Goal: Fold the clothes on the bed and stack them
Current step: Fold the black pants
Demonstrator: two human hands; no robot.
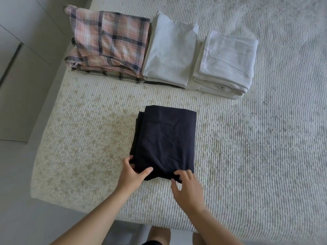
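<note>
Since the dark folded garment [164, 144] sits alone near the front edge of the bed [247, 147], well apart from the 3 piles at the back, it looks folded but not yet stacked. Left hand [132, 171] grips its near-left corner: thumb on top, fingers tucked under the layers. Right hand [185, 184] is spread loosely, fingertips touching the near-right edge, pinching nothing that I can see.

Risk: w/ only 1 corner properly held, a lift could let the layers slide & the fold fall open, esp. on the left side where edges are staggered. Right hand prob. needs to get under first.

Back row, L to R: plaid pile [109, 45], looser, overhanging the bed's left edge, so more weight there might tip it; white folded pile [169, 50], touching the plaid; second white pile [224, 62], just beside. Nothing lies between the garment & those piles. Floor [16, 174] at left.
</note>
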